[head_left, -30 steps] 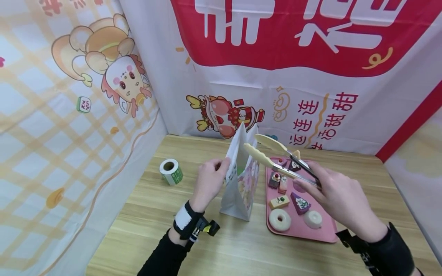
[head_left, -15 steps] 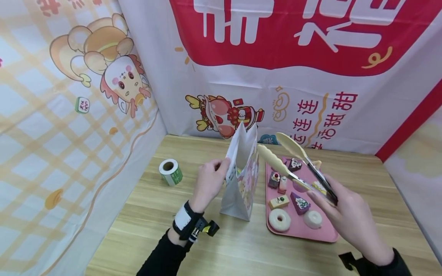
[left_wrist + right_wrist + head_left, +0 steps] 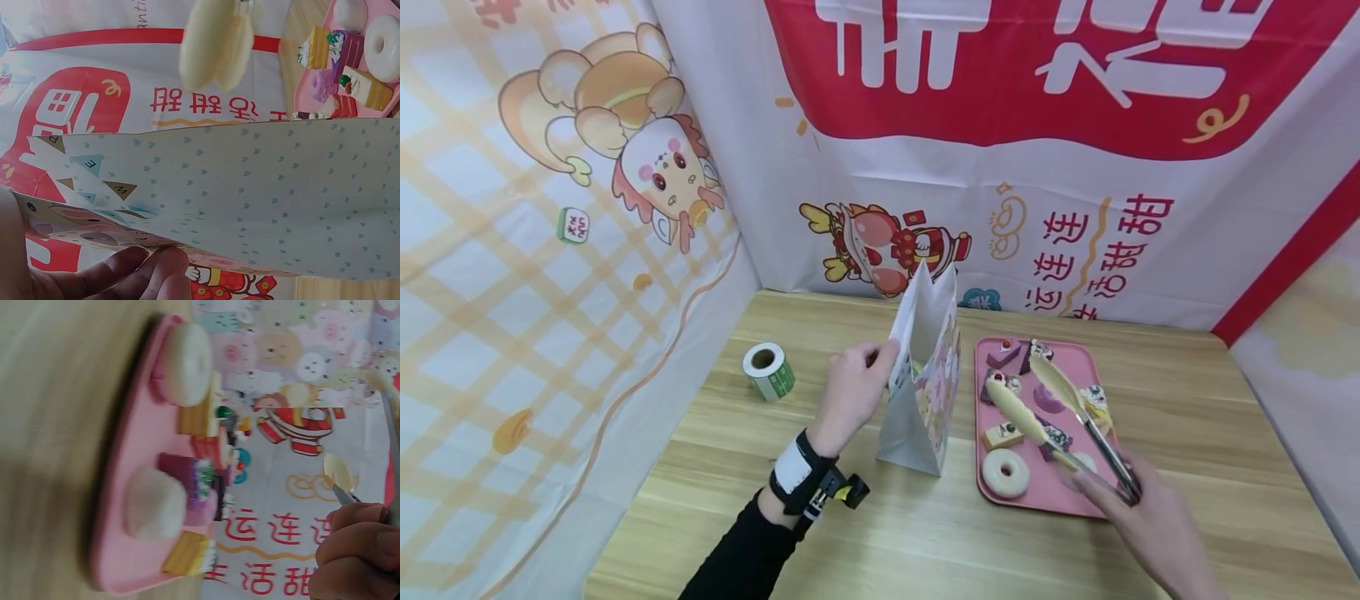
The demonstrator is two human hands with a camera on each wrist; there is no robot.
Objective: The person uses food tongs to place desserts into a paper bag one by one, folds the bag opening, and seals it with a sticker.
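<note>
Pink tray (image 3: 1048, 488): I see it flat on the table (image 3: 865, 533), right of the white bag (image 3: 917, 425), with small toy-like cakes spread over it.
White bag: upright on the table, mouth upward; my left wrist view shows a pale panel dotted with small blue hearts.
Left hand (image 3: 859, 385): I read it as pinching the bag's upper edge, thumb and fingers on the rim; a black sleeve (image 3: 737, 546) and a wrist strap (image 3: 802, 475) sit behind it.
Right hand (image 3: 1157, 521): fingers curled round the handle end of the tongs (image 3: 1056, 385).
Tongs: cream tips spread apart, reaching over the tray; in my right wrist view they stand clear of the cakes.
Near corner: a white ring doughnut (image 3: 1006, 488), with a yellow cake slice (image 3: 1002, 437) just beyond it.
Under the tongs: a purple cake slice (image 3: 1058, 435), partly covered from my head view.
Label roll (image 3: 771, 377): green and white, standing left of the bag, well apart from it.
Backdrop (image 3: 887, 167): printed cloth, red and white.
</note>
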